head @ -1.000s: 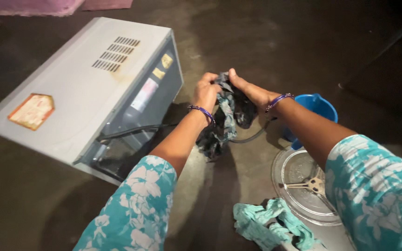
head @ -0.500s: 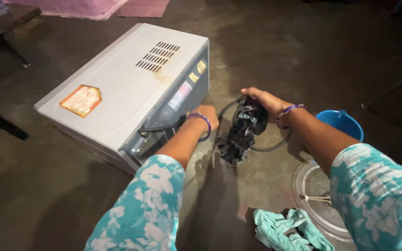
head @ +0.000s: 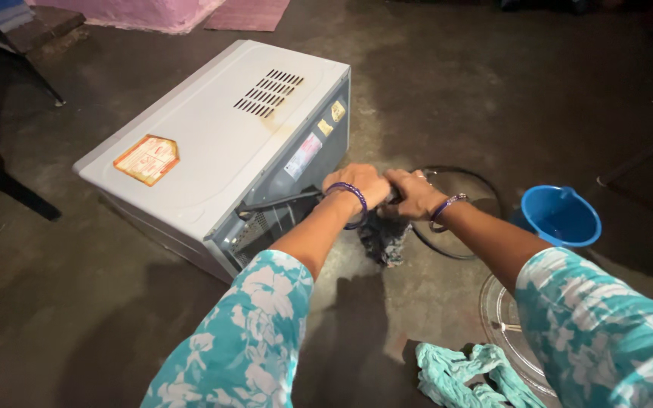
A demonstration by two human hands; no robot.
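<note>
My left hand (head: pixel 358 183) and my right hand (head: pixel 412 193) are pressed together, both gripping a dark wet cloth (head: pixel 384 238) that hangs down below them. They are held just off the rear corner of a white microwave oven (head: pixel 221 136) that rests on the concrete floor with its vented top up. A black power cord (head: pixel 462 175) loops on the floor behind my right hand. Both wrists wear purple bangles, and my sleeves are teal with a floral print.
A blue plastic bucket (head: pixel 560 215) stands to the right. A round glass turntable plate (head: pixel 508 321) lies on the floor at lower right, with a crumpled teal cloth (head: pixel 466 374) beside it. Dark furniture legs (head: pixel 9 189) are at far left.
My left hand has come back from the microwave's rear to join the right on the cloth. The cloth now hangs lower and bunched. My view has shifted right.
</note>
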